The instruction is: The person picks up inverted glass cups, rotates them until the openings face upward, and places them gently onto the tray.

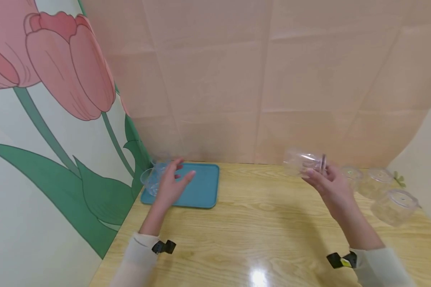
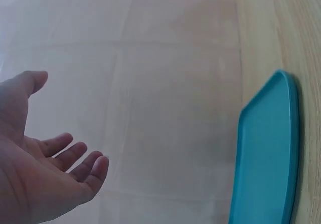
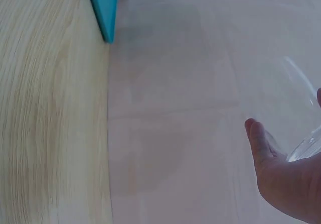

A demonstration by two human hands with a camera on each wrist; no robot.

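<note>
Head view: wooden table (image 1: 258,223) backs onto a pink wall, with a tulip-print panel closing off the left side. Teal tray (image 1: 201,187) sits at the back-left corner, its far edge near the wall. Wide bare stretch of tabletop between the tray and the right-hand cups, nothing in the way there.

Left hand (image 1: 172,183) hovers over the tray's left part, fingers spread and relaxed, holding nothing. Clear cups (image 1: 152,175) stand on the tray's left end, just beside the hand; contact can't be told. Left wrist view confirms the palm (image 2: 45,179) open, fingers loosely bent, tray edge (image 2: 266,153) off to the side.

Right hand (image 1: 327,183) is raised above the table's right part, fingers pinching a clear cup (image 1: 303,161) that lies tipped on its side, well apart from the tray. Right wrist view shows only the cup's wall (image 3: 301,108) against the palm. Three more upside-down clear cups (image 1: 377,183) stand in a row near the right edge, just beside that hand.
</note>
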